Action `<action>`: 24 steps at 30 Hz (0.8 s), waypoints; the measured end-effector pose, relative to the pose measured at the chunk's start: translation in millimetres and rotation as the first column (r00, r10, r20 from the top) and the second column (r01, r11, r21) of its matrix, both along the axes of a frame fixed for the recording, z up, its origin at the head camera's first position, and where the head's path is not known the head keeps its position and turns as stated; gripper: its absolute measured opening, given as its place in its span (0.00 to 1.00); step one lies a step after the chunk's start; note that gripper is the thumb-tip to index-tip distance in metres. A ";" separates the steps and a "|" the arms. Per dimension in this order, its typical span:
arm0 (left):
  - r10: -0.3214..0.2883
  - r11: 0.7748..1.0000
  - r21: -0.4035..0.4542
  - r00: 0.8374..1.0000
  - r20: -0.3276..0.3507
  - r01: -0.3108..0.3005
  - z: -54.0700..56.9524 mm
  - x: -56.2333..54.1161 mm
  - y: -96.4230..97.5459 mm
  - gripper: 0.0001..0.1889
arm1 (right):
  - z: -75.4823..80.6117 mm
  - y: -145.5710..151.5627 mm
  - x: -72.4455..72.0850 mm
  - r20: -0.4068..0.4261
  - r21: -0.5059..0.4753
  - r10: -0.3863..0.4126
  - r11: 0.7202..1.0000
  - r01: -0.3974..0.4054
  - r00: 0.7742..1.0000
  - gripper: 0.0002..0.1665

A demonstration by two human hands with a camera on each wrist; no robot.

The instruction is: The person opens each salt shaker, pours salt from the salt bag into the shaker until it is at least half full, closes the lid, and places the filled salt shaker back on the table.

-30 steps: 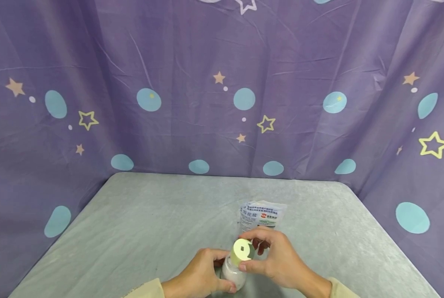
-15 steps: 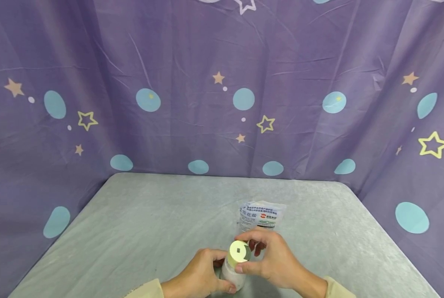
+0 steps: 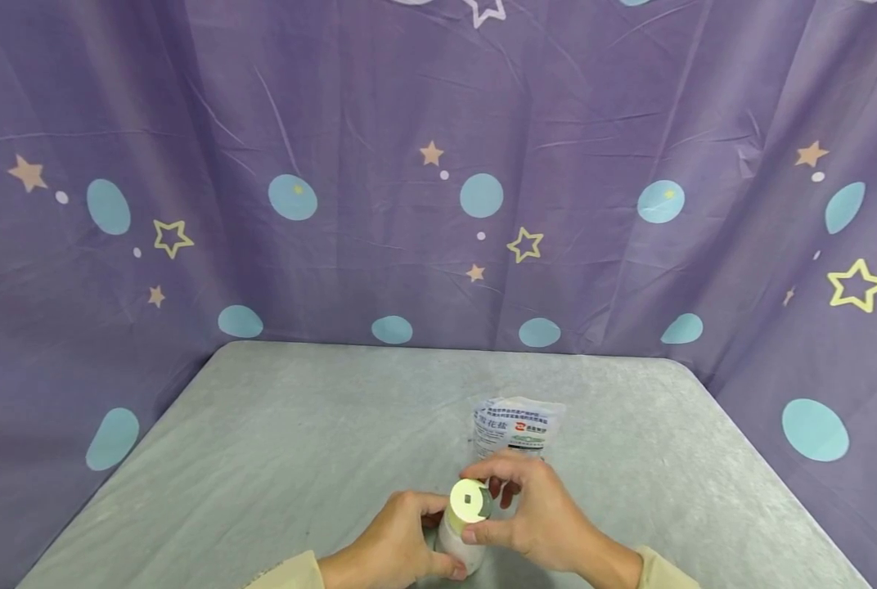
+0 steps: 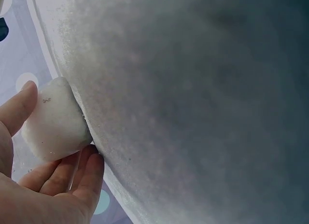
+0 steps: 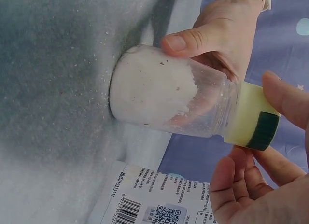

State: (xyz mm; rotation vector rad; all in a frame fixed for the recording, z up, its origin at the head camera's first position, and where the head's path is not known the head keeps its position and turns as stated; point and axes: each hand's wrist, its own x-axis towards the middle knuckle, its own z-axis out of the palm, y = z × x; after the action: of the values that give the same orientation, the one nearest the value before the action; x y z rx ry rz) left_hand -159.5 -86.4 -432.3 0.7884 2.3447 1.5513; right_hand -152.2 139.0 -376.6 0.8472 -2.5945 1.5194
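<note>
A clear jar [image 5: 157,91] partly filled with white powder stands upright on the table. My left hand [image 3: 402,536] grips it low around the body, thumb in front and fingers behind. The left wrist view shows the jar's white lower part [image 4: 55,125] between thumb and fingers. A pale yellow cap [image 3: 466,501] with a dark green section [image 5: 263,130] sits at the jar's mouth, in line with the threaded neck. My right hand [image 3: 537,511] pinches this cap between thumb and fingers. Whether the threads have caught, I cannot tell.
Just behind the right hand stands a printed salt bag [image 3: 515,421]; its barcode side [image 5: 145,200] shows in the right wrist view. The grey-covered table [image 3: 299,425] reaches back to a purple curtain [image 3: 380,278] with stars and dots.
My right hand has moved slightly left and down with the cap, which now sits straighter on the jar's mouth. The left hand and the jar have stayed in place.
</note>
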 end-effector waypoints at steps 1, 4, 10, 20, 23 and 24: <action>0.000 1.000 -0.001 1.000 0.002 0.000 0.0 0.1 -0.1 0.24 | -0.4 -0.5 0.2 -0.005 0.000 0.002 1.000 -0.002 1.000 0.29; 0.002 1.000 -0.005 1.000 0.008 -0.002 0.4 0.4 0.0 0.24 | -1.9 -2.1 0.8 -0.024 -0.002 0.009 1.000 -0.009 1.000 0.29; 0.010 1.000 -0.013 1.000 0.013 -0.010 0.9 1.3 -0.3 0.23 | -3.0 -4.8 0.9 -0.031 0.006 0.020 1.000 -0.020 0.999 0.29; -0.011 1.000 0.000 1.000 0.005 0.011 0.9 0.3 -0.1 0.23 | -2.2 -3.4 -1.2 -0.013 0.036 0.022 0.999 -0.021 1.000 0.28; -0.009 1.000 -0.005 1.000 -0.008 0.009 0.5 0.2 -0.1 0.24 | -3.0 -2.9 -1.8 -0.013 0.037 0.026 0.999 -0.026 1.000 0.28; -0.007 1.000 -0.009 1.000 -0.012 0.007 0.4 0.2 0.0 0.24 | -3.4 -2.6 -1.7 -0.013 0.035 0.028 0.999 -0.027 1.000 0.28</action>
State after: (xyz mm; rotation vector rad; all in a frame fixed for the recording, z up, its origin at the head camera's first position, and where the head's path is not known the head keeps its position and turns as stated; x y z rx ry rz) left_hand -159.3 -86.4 -431.9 0.8051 2.3536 1.5359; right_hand -153.9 136.4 -380.0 0.8965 -2.6184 1.4733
